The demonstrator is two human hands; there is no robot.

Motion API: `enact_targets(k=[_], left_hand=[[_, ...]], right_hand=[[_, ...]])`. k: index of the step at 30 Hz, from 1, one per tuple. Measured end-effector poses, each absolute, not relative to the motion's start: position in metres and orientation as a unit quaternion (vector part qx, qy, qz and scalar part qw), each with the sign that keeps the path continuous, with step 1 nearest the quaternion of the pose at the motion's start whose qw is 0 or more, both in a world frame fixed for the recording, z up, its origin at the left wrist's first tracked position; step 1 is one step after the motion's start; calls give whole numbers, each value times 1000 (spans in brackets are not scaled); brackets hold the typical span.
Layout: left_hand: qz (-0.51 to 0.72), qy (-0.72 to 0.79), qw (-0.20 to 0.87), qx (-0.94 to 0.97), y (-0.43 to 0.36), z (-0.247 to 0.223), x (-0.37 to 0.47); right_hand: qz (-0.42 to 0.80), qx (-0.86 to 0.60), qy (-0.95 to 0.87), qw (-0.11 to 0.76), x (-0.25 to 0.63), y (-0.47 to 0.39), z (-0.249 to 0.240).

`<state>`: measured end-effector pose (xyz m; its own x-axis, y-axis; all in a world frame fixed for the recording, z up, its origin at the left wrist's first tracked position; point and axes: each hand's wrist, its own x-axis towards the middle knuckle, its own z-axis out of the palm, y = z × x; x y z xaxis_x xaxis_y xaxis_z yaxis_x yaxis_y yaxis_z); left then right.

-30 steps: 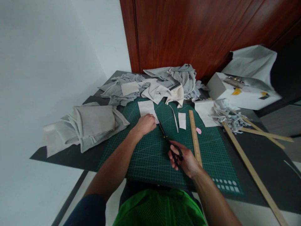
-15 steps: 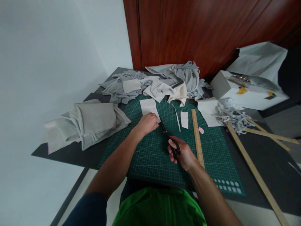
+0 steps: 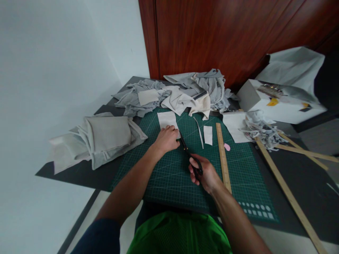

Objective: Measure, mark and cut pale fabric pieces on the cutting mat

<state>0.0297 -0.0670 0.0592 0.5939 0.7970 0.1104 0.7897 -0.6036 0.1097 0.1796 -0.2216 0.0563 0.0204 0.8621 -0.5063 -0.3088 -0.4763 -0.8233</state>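
Observation:
A pale rectangular piece of fabric (image 3: 166, 119) lies on the green cutting mat (image 3: 169, 176). My left hand (image 3: 167, 138) is closed over its near edge, fingers curled and hiding that part. In my right hand (image 3: 205, 173) are black-handled scissors (image 3: 185, 149), pointing away from me. Their blades reach the fabric's right edge, close beside my left fingers; the tips are hard to make out. To the right lie a thin fabric strip (image 3: 199, 132), a small white rectangular piece (image 3: 208, 135) and a wooden ruler (image 3: 222, 151).
Crumpled grey and cream fabric (image 3: 180, 97) is heaped along the back. Folded cloth (image 3: 108, 134) lies at the left. On the right are a white box (image 3: 278, 100), a tangle of scraps (image 3: 258, 128), long wooden strips (image 3: 288, 192) and a small pink piece (image 3: 227, 146).
My left hand has rolled over slightly, its fingers now reaching farther forward over the fabric with the thumb lower. The scissors and right hand have stayed nearly in place.

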Motion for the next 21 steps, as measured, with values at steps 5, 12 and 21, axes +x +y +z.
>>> enact_targets(k=[5, 12, 21], left_hand=[[75, 455, 17, 887, -67, 56, 31], [45, 456, 17, 888, -66, 57, 32], [41, 469, 15, 882, -66, 58, 32]], right_hand=[[653, -559, -243, 449, 177, -222, 57], [645, -566, -247, 450, 176, -221, 55], [627, -582, -269, 442, 170, -221, 54]])
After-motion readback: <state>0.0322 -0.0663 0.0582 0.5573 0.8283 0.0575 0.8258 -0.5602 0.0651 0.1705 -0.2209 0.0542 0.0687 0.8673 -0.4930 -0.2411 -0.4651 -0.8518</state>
